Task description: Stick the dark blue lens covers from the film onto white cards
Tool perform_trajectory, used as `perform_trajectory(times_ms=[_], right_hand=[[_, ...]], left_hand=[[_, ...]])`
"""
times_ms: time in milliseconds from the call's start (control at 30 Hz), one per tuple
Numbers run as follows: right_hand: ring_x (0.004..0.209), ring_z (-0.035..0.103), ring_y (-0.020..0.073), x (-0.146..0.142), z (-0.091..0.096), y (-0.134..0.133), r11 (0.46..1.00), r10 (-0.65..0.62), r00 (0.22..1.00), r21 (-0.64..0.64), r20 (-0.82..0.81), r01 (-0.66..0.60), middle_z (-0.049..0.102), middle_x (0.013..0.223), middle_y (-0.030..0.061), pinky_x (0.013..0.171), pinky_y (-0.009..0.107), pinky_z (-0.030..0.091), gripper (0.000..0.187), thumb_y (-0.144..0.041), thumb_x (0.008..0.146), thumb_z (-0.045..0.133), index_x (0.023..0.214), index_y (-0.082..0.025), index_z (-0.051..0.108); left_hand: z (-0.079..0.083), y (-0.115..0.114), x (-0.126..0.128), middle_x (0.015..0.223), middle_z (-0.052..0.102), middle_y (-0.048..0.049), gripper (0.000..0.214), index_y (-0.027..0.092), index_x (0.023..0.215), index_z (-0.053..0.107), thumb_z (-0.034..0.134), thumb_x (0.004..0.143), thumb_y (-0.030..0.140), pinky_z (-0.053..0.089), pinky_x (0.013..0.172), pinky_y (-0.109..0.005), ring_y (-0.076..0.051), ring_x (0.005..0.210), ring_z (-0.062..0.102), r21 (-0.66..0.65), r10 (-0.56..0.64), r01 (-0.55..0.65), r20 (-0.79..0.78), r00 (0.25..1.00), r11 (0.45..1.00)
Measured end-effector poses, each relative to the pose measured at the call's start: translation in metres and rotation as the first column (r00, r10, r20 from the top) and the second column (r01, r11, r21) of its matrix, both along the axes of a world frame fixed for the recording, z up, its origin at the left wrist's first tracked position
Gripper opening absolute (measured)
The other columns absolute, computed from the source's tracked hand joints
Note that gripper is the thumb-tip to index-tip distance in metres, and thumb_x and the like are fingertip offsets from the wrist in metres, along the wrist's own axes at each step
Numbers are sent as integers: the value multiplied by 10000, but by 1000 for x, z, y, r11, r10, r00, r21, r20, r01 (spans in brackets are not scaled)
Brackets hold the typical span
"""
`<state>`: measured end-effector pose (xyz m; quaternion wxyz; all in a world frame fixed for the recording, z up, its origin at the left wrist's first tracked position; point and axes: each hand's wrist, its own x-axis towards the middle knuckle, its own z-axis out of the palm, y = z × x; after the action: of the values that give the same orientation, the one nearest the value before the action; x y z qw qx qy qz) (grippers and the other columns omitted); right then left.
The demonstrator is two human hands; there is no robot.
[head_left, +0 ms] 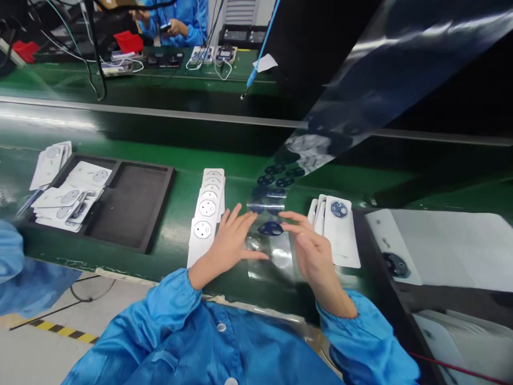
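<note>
A long clear film strip (276,195) with dark blue round stickers in pairs comes down from the upper right onto the green bench. My left hand (232,235) lies over the strip's left edge with fingers and thumb spread. At the strip's near end, my right hand (315,248) pinches the right edge of a dark blue sticker (270,229) with holes in it. Left of my left hand is an overlapping row of white panels (206,214) with pale round patches. Just beyond my right hand lie several stacked white panels (340,240), the top one bearing a blue sticker.
On the left, a black divided tray (130,208) holds jumbled white panels. A foam-wrapped stack with a panel (401,246) stands at the right. A blue cable-like tool (256,69) hangs overhead. Across the bench, a co-worker's hands (176,28) hold a small device.
</note>
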<state>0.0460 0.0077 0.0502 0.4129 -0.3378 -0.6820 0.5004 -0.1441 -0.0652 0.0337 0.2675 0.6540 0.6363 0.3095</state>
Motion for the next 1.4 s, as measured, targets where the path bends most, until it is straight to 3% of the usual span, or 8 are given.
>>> perform_trajectory(times_ms=[133, 267, 367, 533, 667, 767, 867, 1400], right_hand=[[1202, 615, 312, -30, -4, -15, 912, 260, 966, -331, 6, -243, 662, 1275, 102, 1000, 471, 530, 412, -563, 973, 530, 984, -252, 801], [966, 671, 244, -63, -3, -18, 914, 385, 889, -240, 249, -329, 719, 1046, 72, 897, 401, 548, 282, -481, 899, 671, 1035, -267, 794], [799, 684, 214, -85, -4, -12, 845, 510, 825, -323, 243, -426, 747, 901, 54, 757, 354, 565, 261, -444, 858, 709, 981, -225, 781], [809, 715, 230, -122, -25, 6, 833, 486, 860, -383, 159, -399, 767, 870, 64, 788, 380, 579, 309, -453, 796, 752, 933, -176, 761], [697, 685, 188, -143, -41, 18, 810, 496, 859, -422, 126, -406, 750, 797, 33, 708, 348, 574, 548, -411, 738, 802, 1207, -147, 699], [627, 647, 160, -147, -45, 24, 787, 534, 832, -448, 150, -424, 727, 737, 30, 586, 285, 531, 424, -413, 710, 824, 1031, -147, 744], [593, 628, 151, -145, -47, 24, 782, 547, 820, -453, 170, -428, 708, 691, 30, 541, 263, 501, 320, -449, 716, 819, 846, -162, 760], [591, 628, 148, -136, -49, 18, 801, 535, 819, -433, 208, -414, 709, 689, 12, 567, 272, 492, 209, -395, 777, 769, 823, -192, 752]], left_hand=[[5, -43, -2, 1027, 728, -73, 265, 165, 1053, 669, 584, 953, 396, 542, 880, -324, -211, 976, 693, -102, 253, -232, 475, 843, 967], [-5, -67, -11, 889, 704, -41, 247, 143, 997, 654, 520, 954, 347, 537, 745, -269, -166, 808, 664, -178, 417, -380, 470, 778, 908], [-9, -78, -21, 879, 703, -33, 211, 159, 968, 672, 562, 921, 334, 536, 747, -276, -165, 792, 652, -192, 494, -458, 423, 760, 868], [-17, -111, -34, 1304, 618, -120, 392, 203, 1300, 588, 558, 927, 321, 486, 998, -421, -265, 1203, 582, -72, 635, -639, 245, 733, 766], [-28, -136, -39, 1435, 553, -154, 432, 197, 1390, 529, 519, 972, 304, 390, 1113, -521, -327, 1424, 417, 145, 351, -324, -248, 903, 935], [-31, -141, -41, 1526, 457, -189, 471, 146, 1404, 517, 509, 980, 350, 360, 1133, -556, -363, 1462, 357, 98, 136, -101, -487, 863, 990], [-32, -138, -41, 1531, 449, -194, 455, 124, 1364, 546, 507, 973, 354, 337, 1148, -550, -364, 1463, 352, 77, 126, -100, -530, 839, 992], [-33, -129, -44, 1463, 527, -198, 436, 141, 1334, 561, 555, 945, 337, 314, 1137, -530, -363, 1442, 389, 61, 131, -116, -500, 856, 991]])
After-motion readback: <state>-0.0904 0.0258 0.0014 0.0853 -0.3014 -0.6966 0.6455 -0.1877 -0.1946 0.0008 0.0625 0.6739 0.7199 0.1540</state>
